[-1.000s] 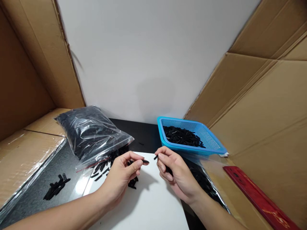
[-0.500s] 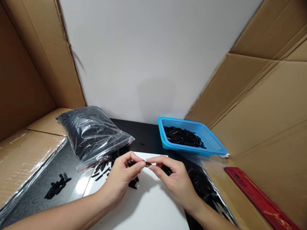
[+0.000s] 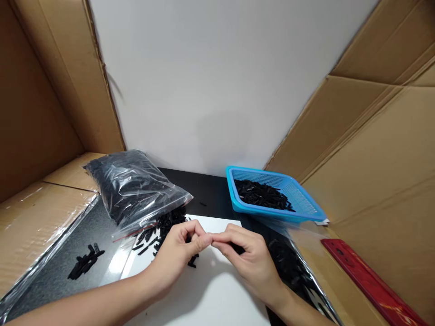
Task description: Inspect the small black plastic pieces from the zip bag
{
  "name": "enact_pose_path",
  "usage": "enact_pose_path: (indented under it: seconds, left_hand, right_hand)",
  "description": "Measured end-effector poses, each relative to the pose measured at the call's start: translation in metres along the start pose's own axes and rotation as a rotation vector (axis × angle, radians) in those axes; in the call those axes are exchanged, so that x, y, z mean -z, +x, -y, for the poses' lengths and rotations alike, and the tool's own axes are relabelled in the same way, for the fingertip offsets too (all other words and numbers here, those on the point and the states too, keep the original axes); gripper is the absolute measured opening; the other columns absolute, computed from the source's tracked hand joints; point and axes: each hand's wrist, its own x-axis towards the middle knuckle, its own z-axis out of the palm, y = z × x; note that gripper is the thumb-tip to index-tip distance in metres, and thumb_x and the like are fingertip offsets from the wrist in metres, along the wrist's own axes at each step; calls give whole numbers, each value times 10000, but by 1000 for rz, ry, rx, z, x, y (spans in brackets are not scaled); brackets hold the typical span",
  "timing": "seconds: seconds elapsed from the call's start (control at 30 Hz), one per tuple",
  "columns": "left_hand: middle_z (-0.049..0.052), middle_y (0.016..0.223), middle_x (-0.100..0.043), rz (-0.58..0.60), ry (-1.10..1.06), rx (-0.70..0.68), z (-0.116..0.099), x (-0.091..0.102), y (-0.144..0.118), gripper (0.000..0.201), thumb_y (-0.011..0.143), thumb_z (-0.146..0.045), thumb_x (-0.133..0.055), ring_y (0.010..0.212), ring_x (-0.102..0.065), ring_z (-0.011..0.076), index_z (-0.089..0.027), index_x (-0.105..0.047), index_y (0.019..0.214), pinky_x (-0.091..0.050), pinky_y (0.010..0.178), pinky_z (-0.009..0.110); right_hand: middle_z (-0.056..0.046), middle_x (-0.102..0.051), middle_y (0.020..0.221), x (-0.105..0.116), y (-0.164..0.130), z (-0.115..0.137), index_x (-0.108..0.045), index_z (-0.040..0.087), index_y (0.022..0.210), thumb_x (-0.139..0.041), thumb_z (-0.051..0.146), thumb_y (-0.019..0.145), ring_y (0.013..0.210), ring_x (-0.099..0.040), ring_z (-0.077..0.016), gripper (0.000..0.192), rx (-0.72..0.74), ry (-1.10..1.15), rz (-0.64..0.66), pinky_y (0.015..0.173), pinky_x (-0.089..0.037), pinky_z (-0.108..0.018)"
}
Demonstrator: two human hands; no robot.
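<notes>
Black plastic makes up nearly everything small in the head view: short, thin pieces point(image 3: 159, 228) spill from the mouth of a clear zip bag point(image 3: 134, 188) onto a white sheet point(image 3: 217, 294), and more lie heaped in a blue mesh basket point(image 3: 272, 192) to the right. The left hand point(image 3: 180, 253) and the right hand point(image 3: 246, 258) meet fingertip to fingertip over the sheet, both pinched closed; whatever they grip is hidden between the fingers, probably one or two of the black pieces. Such pieces look light, stiff and smooth, so a thumb-and-forefinger pinch near the ends suits them, and they could slip or flick away easily. A separate small cluster point(image 3: 84, 262) lies on the dark table point(image 3: 210, 192) to the left. A red strip point(image 3: 370, 283) on the right carries faint markings, too small to read. Cardboard point(image 3: 374, 158) walls stand on both sides, bearing no legible print.
</notes>
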Motion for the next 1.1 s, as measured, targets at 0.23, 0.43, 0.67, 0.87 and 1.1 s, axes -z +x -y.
enact_pose_path:
  seconds: [0.23, 0.43, 0.67, 0.87, 1.1]
  left_hand:
    - [-106, 532, -215, -112, -184, 174, -1, 0, 3, 202, 874, -397, -495, 495, -105, 93, -213, -496, 791, -80, 474, 264]
    - [-46, 682, -520, -61, -259, 174, 3, -3, 2, 155, 751, -187, -537, 548, -301, 84, -188, -539, 906, -223, 527, 239]
    - [38, 850, -710, 9, -210, 74, 10, -5, 1, 298, 842, -460, -620, 509, -363, 73, -209, -470, 899, -227, 505, 238]
    - [30, 784, -692, 54, -184, 57, 6, -3, 3, 275, 846, -434, -642, 498, -340, 60, -165, -585, 857, -197, 489, 231]
    - [7, 818, -625, -19, -261, 83, 0, -4, 3, 403, 790, -369, -708, 560, -358, 61, -172, -651, 1137, -246, 537, 227]
  right_hand:
    - [-19, -700, 673, 2, 1, 3, -800, 217, 815, -710, 219, 800, 605, -586, -152, 91, -172, 160, -88, 597, -450, -259]
    - [-11, -670, 643, 5, 3, 5, -803, 214, 781, -732, 266, 771, 594, -551, -150, 88, -259, 196, -103, 616, -446, -278]
    - [8, -548, 573, 5, 3, 1, -729, 170, 701, -711, 449, 795, 525, -437, -124, 295, -375, 248, -85, 485, -347, -248]
    - [44, -447, 547, 4, 2, -5, -660, 160, 684, -744, 510, 755, 481, -334, -83, 367, -456, 424, -84, 419, -238, -215]
    - [54, -449, 531, 2, 3, -1, -609, 157, 678, -754, 450, 763, 465, -324, -65, 337, -500, 514, -70, 396, -196, -186]
